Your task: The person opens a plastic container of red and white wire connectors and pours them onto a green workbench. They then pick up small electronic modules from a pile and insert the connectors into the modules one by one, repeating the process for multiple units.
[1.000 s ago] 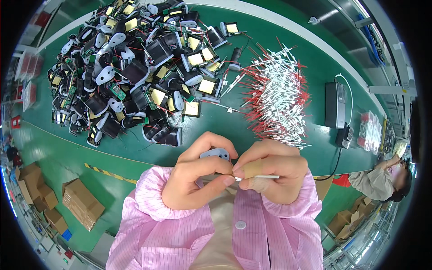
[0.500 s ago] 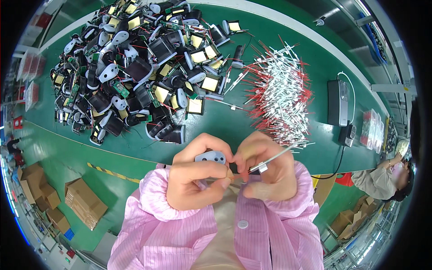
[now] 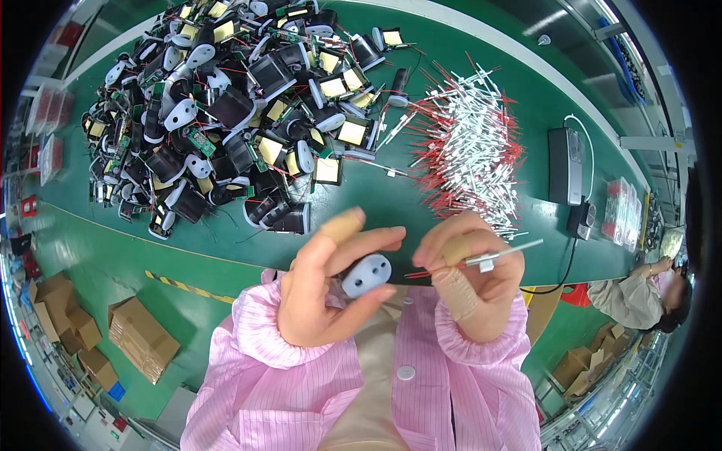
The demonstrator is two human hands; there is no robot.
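My left hand (image 3: 307, 289) holds a device with a pale grey oval end cap (image 3: 367, 276) dotted with dark holes. Its index finger and thumb are spread apart around the cap, and most of the device's body is hidden in the palm. To the right, my right hand (image 3: 475, 274) pinches a wire lead (image 3: 487, 260) with a white sleeve, a small white tag and thin red ends pointing at the device. A gap separates the red ends from the cap. Tan finger wraps cover parts of fingers on both hands.
A large heap of black devices (image 3: 233, 109) with grey caps and circuit boards fills the green table's (image 3: 361, 207) left side. Right of it lies a pile of white-and-red wire leads (image 3: 477, 150). Farther right are a black box (image 3: 564, 165) with a cable and clear plastic bins (image 3: 623, 214).
My hands have moved apart, the right one rightward with the wire lead. The left fingers have spread, and the device has turned so its cap shows more fully.
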